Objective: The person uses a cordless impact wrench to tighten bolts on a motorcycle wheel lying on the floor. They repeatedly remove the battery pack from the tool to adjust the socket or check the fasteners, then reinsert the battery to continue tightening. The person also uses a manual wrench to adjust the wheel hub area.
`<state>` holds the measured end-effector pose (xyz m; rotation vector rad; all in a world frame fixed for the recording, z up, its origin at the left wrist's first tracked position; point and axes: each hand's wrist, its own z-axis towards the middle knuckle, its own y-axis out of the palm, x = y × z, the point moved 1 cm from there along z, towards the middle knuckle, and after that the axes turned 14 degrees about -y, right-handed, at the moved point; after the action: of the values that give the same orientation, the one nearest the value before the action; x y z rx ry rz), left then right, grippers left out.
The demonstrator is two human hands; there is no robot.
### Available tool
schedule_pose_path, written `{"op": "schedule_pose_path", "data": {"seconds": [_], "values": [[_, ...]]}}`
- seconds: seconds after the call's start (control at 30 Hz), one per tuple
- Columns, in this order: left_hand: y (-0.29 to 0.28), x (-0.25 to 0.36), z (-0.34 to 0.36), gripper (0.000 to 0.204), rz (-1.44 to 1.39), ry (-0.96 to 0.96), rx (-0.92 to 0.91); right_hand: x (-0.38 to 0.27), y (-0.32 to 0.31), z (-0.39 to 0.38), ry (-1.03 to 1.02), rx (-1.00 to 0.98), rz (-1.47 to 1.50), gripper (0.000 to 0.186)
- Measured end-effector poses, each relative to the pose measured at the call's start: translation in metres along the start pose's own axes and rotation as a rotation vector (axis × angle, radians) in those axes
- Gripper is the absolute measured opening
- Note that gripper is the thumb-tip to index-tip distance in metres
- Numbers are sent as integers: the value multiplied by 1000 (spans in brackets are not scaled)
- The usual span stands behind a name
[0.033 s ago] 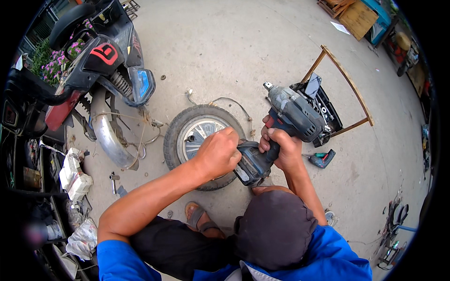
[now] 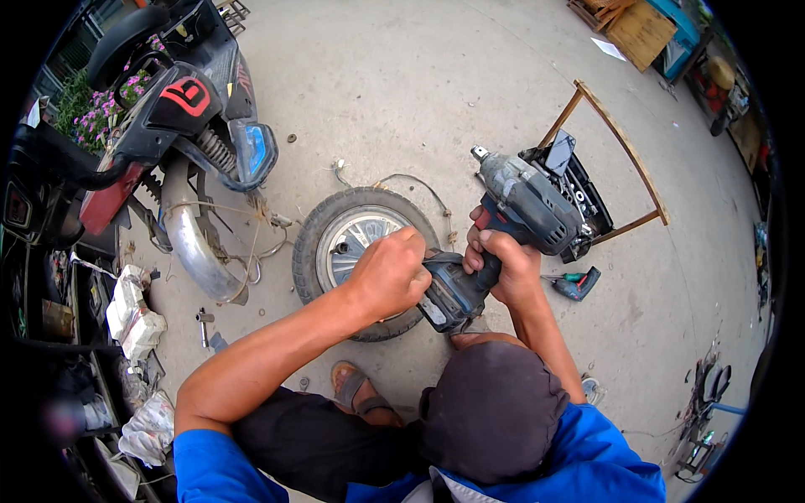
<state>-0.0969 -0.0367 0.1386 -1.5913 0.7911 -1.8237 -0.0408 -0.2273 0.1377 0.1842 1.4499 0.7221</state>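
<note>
My right hand (image 2: 507, 264) is wrapped round the handle of a cordless impact wrench (image 2: 537, 205), grey and black, its bare square drive pointing up and left. The wrench is held above the ground, its battery pack (image 2: 455, 295) toward my left hand. My left hand (image 2: 390, 272) is closed in a fist beside the pack, next to a dark strap (image 2: 443, 257); what its fingers hold, if anything, is hidden. Below my left hand lies a wheel (image 2: 314, 226) with a black tyre and silver hub, partly covered by my hand and the pack. A cable runs out from the wheel's far side.
An electric scooter (image 2: 180, 109) with its rear mudguard hanging stands at left. On the right are an open socket case (image 2: 599, 214) with a phone on it, a wooden frame (image 2: 625, 134) and a small power screwdriver (image 2: 579, 285). A socket wrench (image 2: 204, 327) lies left of my feet.
</note>
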Motion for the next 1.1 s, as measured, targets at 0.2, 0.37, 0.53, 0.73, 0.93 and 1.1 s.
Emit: {"op": "schedule_pose_path", "data": {"seconds": [0.2,0.37,0.53,0.73,0.93,1.1], "values": [[1,-2,6,15,-69,-71,-19,-4,-3,1,-22,-68,-35,39],[5,-10,4,17,-73,-20,39,-5,-2,1,-55,-164,-23,35],[2,-6,2,12,-93,5,-9,-5,-4,1,-62,-243,-34,34],[-6,2,1,16,-43,214,38,-6,-4,0,-44,-178,14,34],[-7,9,1,18,-250,-96,-214,-4,-7,-9,48,-244,-7,30],[-11,6,8,21,-251,-243,-393,1,-8,-14,86,-318,-44,27]]}}
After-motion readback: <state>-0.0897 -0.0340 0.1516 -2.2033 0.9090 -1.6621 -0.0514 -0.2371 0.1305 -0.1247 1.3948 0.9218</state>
